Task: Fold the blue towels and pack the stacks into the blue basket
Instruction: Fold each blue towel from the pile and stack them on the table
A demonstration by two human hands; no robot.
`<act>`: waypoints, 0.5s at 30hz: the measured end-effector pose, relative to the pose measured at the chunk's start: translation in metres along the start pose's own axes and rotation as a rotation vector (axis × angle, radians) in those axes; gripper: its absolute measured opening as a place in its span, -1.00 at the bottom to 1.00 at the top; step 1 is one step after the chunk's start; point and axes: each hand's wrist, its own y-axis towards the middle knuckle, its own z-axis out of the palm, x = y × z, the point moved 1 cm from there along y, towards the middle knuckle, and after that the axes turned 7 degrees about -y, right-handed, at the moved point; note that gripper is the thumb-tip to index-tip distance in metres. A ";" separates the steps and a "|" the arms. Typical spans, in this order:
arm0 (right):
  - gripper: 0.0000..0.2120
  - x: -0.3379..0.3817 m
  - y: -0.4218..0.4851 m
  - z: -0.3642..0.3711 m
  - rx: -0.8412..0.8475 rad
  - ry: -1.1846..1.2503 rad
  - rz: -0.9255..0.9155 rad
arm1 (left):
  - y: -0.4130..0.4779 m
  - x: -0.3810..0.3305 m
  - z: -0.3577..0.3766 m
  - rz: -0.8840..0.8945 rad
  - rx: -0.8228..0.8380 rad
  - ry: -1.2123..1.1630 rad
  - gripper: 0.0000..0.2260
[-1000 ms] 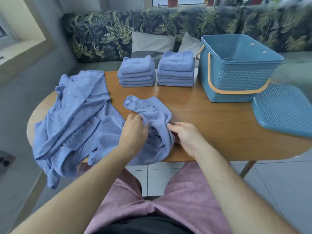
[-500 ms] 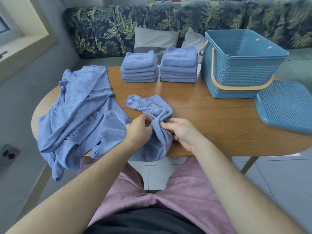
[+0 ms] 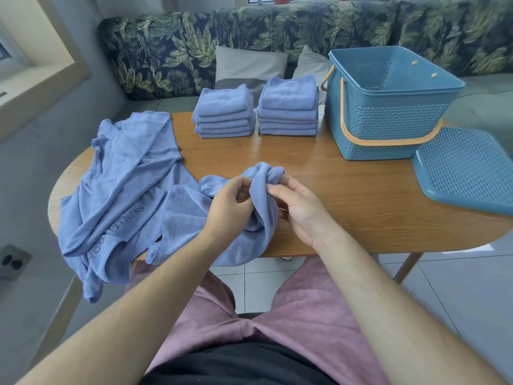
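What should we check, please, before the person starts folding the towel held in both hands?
1. Grip: left hand and right hand both pinch the towel: ok.
2. Towel spread flat: not ok, it is bunched and its lower part hangs over the table edge.
3. Bare table beyond the hands: ok.
4. Towel free of the pile: cannot tell, they touch or overlap.
5. Basket open, lid lying beside it: ok.
6. Stacks packed: not ok, both stand on the table.
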 end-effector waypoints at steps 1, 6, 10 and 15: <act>-0.79 0.000 0.000 0.000 -0.027 0.012 -0.015 | 0.001 0.000 0.000 -0.001 -0.014 0.001 -0.91; -0.83 0.003 0.003 -0.017 -0.250 -0.092 -0.069 | 0.012 0.004 -0.013 -0.092 -0.185 -0.095 -0.96; -0.83 0.002 0.005 -0.039 -0.455 -0.174 -0.042 | 0.028 0.011 -0.041 -0.145 -0.328 -0.144 -0.94; -0.59 0.008 0.005 -0.048 -0.581 -0.119 -0.049 | 0.040 0.014 -0.069 -0.223 -0.332 -0.299 -0.96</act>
